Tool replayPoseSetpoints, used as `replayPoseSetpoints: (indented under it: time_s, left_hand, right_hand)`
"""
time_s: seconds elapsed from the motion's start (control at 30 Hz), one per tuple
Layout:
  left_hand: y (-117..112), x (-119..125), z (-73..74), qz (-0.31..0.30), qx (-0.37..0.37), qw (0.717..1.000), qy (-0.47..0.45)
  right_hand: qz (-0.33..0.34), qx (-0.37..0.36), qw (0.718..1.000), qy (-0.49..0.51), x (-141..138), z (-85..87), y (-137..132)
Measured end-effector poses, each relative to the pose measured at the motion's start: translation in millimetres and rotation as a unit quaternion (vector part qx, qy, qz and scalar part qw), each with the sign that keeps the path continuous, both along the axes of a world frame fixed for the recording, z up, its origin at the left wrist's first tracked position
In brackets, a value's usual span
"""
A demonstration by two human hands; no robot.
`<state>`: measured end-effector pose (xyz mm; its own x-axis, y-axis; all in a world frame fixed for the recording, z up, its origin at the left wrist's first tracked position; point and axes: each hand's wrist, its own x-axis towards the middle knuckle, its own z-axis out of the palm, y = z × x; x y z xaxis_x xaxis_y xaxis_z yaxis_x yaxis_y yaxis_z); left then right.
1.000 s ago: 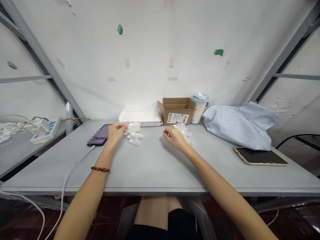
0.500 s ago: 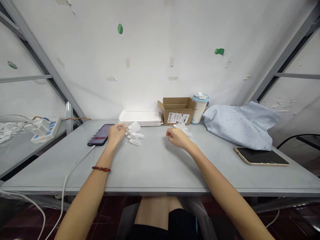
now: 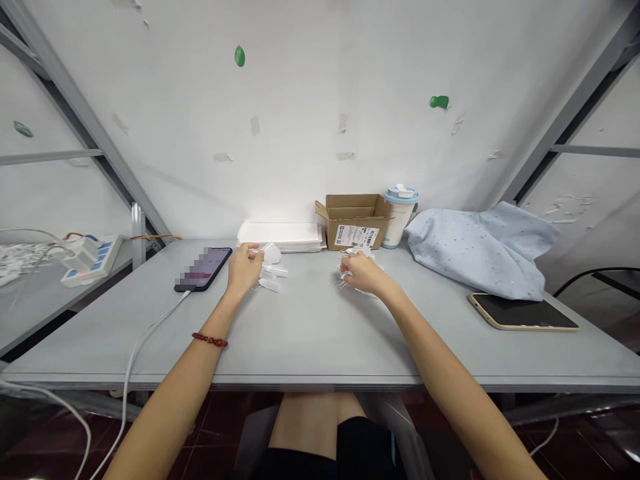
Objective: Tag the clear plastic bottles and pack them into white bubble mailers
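My left hand point(image 3: 243, 269) rests on the grey table point(image 3: 310, 333), fingers curled around small white plastic pieces point(image 3: 273, 270) that lie in a little heap beside it. One piece pokes out past the fingertips. My right hand point(image 3: 361, 273) lies closed over a second cluster of small white pieces with thin wire loops point(image 3: 345, 280), just in front of the cardboard box point(image 3: 354, 221). What each hand actually grips is too small to name.
A dark phone point(image 3: 203, 268) on a white cable lies left of my left hand. A stack of white sheets point(image 3: 283, 235), a lidded cup point(image 3: 400, 215), a pale blue cloth point(image 3: 480, 247) and a second phone point(image 3: 523, 312) stand behind and right. A power strip point(image 3: 87, 259) sits far left.
My left hand slid right, off the phone's edge and toward the white pieces. My right hand shifted right and away from me, closing over its cluster near the box.
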<state>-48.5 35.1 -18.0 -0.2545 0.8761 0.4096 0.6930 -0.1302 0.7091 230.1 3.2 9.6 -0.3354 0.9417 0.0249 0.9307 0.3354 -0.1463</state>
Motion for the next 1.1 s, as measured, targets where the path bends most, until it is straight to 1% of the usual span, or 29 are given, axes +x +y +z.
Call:
replayPoseSetpoints:
  time_s: [0.13, 0.4, 0.47, 0.53, 0.6, 0.67, 0.73, 0.8, 0.97, 1.03, 1.1]
  left_hand:
    - [-1.3, 2.6, 0.2, -0.011, 0.003, 1.000, 0.011]
    - [-2.9, 6.5, 0.8, -0.026, -0.001, 1.000, 0.012]
    - [-3.1, 8.9, -0.7, -0.031, 0.000, 0.999, 0.009]
    - [-3.7, 12.4, -2.3, -0.045, 0.004, 0.999, 0.006]
    - [-5.3, 17.0, -3.4, -0.080, 0.004, 0.997, -0.002]
    - [-8.6, 22.7, -3.3, -0.133, 0.000, 0.991, -0.006]
    - [-13.2, 29.3, -1.8, -0.187, -0.011, 0.982, -0.005]
    - [-18.4, 36.2, 0.2, -0.225, -0.029, 0.974, -0.002]
    - [-28.0, 50.5, 1.7, -0.290, -0.078, 0.954, 0.005]
    - [-29.3, 53.4, 0.9, -0.318, -0.102, 0.942, 0.002]
    - [-29.4, 54.5, 0.5, -0.332, -0.125, 0.935, -0.009]
  right_hand:
    - [0.001, -0.005, 1.000, -0.014, 1.8, -1.5, 2.2]
    - [0.006, 0.004, 1.000, -0.026, 1.6, -15.8, 10.4]
    - [0.007, 0.013, 1.000, -0.005, 1.3, -16.6, 11.6]
    - [0.007, 0.026, 0.999, 0.038, 0.3, -16.3, 12.2]
    - [0.014, 0.041, 0.995, 0.089, -2.2, -15.9, 11.9]
    - [0.028, 0.056, 0.989, 0.133, -6.6, -16.1, 10.7]
    - [0.046, 0.066, 0.983, 0.163, -12.3, -16.8, 8.4]
    - [0.060, 0.070, 0.978, 0.189, -18.3, -17.4, 5.7]
    - [0.080, 0.057, 0.953, 0.285, -28.7, -16.6, -0.1]
    - [0.077, 0.046, 0.942, 0.323, -30.3, -15.8, -1.3]
    - [0.072, 0.037, 0.932, 0.353, -30.7, -15.4, -1.8]
